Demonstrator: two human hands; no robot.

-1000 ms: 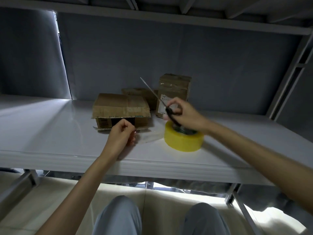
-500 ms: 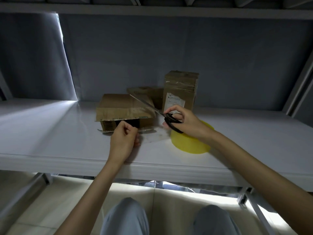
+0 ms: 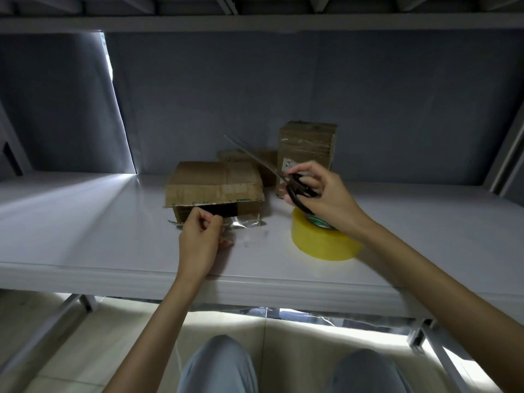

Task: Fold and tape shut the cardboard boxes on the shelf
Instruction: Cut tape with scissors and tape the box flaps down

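Right hand (image 3: pixel 326 199) holds scissors (image 3: pixel 297 188) above tape roll (image 3: pixel 323 242)

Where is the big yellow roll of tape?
In the head view, the yellow tape roll lies flat on the white shelf, right of the flat cardboard box, just under the right hand holding scissors.

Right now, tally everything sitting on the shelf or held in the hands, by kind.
Cardboard boxes: 3 (flat box in front, low box behind it, upright taped box)
Tape rolls: 1 (yellow tape roll)
Scissors: 1 (black-handled scissors, gripped by the right hand)
Clear tape strips: 1 (clear tape strip, pinched by the left hand)
Total: 6
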